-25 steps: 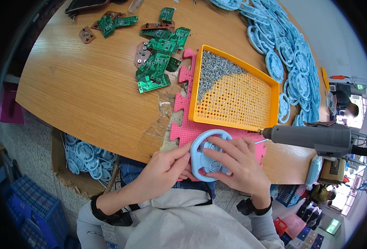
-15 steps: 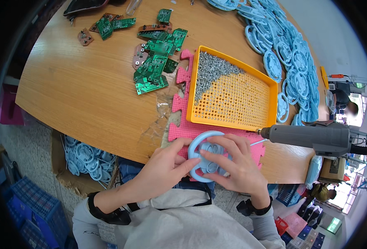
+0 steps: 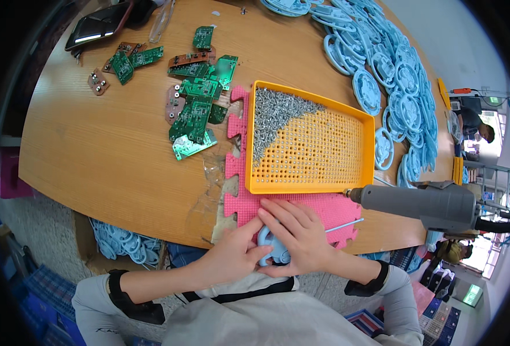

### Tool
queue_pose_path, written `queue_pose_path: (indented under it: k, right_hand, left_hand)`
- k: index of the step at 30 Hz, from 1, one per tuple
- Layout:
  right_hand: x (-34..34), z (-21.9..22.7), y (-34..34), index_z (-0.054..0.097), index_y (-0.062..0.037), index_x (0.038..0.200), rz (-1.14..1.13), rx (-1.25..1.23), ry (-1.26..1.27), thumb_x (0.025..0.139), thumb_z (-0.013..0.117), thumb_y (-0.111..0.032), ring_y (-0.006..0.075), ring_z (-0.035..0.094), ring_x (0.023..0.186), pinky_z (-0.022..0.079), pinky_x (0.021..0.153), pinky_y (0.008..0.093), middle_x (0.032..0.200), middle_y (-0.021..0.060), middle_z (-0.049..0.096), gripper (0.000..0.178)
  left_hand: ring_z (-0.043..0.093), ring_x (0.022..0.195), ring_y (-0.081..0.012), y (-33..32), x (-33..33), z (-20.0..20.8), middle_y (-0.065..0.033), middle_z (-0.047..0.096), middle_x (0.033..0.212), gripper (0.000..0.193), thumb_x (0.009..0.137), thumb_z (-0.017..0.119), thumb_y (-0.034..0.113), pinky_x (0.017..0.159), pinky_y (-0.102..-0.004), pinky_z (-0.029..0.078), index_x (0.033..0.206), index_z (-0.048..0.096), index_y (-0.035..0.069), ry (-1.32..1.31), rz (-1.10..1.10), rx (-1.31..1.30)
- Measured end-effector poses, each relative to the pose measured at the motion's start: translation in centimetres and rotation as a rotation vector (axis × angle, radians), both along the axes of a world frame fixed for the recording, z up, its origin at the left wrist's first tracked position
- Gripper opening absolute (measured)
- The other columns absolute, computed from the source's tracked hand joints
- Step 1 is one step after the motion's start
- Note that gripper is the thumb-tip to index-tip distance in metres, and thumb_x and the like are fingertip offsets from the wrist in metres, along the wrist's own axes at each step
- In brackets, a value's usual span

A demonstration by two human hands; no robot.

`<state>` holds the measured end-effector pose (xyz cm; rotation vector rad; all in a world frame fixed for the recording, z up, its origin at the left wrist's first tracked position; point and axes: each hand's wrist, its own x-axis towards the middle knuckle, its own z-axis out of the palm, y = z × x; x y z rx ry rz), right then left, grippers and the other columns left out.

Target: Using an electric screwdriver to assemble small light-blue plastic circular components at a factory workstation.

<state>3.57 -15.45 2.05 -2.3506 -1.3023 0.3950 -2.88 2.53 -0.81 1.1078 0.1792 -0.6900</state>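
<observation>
Both my hands are closed around a light blue plastic wheel-shaped part [image 3: 276,252] just in front of my body, at the near edge of the pink foam mat [image 3: 240,209]. My left hand [image 3: 235,252] pinches its left rim between thumb and fingers. Draped over its top and right side, my right hand [image 3: 302,237] hides much of the part. A thin light blue rod [image 3: 345,225] shows to the right of that hand; whether it joins the part is hidden. Beyond my hands lies a yellow tray [image 3: 311,189] of small silver screws, many of them seated in its holes.
A grey electric screwdriver [image 3: 419,200] points left at the tray's near right corner. Green and brown circuit boards [image 3: 194,118] lie left of the tray. Many similar blue parts [image 3: 405,86] are heaped at the right, and more fill a cardboard box [image 3: 88,245] below the table's left edge.
My hands have drawn the blue part nearer to my body. The right hand has turned over it and covers more of it. The whole view has shifted slightly.
</observation>
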Motion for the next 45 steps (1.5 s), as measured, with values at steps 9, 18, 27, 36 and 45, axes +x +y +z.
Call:
queue_pose_path:
  k: [9,18,27,36,45]
  right_hand:
    - [-0.2,-0.4,0.1,0.051,0.001,0.13,-0.009,0.033,-0.064,0.069,0.069,-0.05,0.0318,0.051,0.122,0.037,0.103,0.0436,0.137,0.0164,0.05,0.081]
    - [0.8,-1.9,-2.6,0.05,0.0008,0.131,-0.12,0.333,0.4,0.083,0.063,-0.044,0.0342,0.049,0.125,0.039,0.103,0.044,0.136,0.0176,0.05,0.067]
    - [0.0,4.6,-5.4,0.053,-0.0047,0.128,-0.247,0.136,0.777,0.077,0.073,-0.009,0.0341,0.063,0.097,0.051,0.085,0.0421,0.109,0.0173,0.062,0.055]
    - [-0.9,3.5,-5.9,0.061,-0.0012,0.106,-0.129,0.342,0.372,0.073,0.07,0.0,0.0325,0.065,0.089,0.05,0.095,0.0466,0.094,0.0131,0.067,0.034]
    - [1.2,6.1,-13.2,0.058,0.0025,0.114,-0.642,0.395,0.65,0.064,0.085,-0.031,0.024,0.06,0.109,0.041,0.1,0.0426,0.114,0.0123,0.063,0.067]
  left_hand:
    - [0.064,0.068,-0.0209,0.1,0.4,0.9,-0.0145,0.062,0.081,0.037,0.09,0.057,0.003,0.062,-0.0352,0.049,0.123,0.043,-0.002,-0.036,-0.149,0.225]
    - [0.066,0.075,-0.0138,-0.3,1.5,1.9,-0.0098,0.064,0.089,0.047,0.091,0.058,0.008,0.06,-0.028,0.054,0.134,0.038,0.001,0.084,-0.118,0.037]
    - [0.068,0.07,-0.0265,2.5,0.1,6.8,-0.0168,0.067,0.088,0.044,0.091,0.059,0.013,0.061,-0.0347,0.053,0.131,0.046,0.002,-0.588,-0.274,0.499]
    - [0.07,0.072,-0.0243,-1.4,1.0,5.3,-0.0146,0.069,0.097,0.04,0.075,0.079,0.018,0.065,-0.0306,0.055,0.11,0.066,0.002,-0.941,0.13,0.417]
    - [0.066,0.1,-0.0245,-2.9,5.7,5.2,-0.0183,0.064,0.112,0.03,0.08,0.06,0.02,0.077,-0.0306,0.056,0.105,0.067,0.005,-1.806,-0.179,0.537]
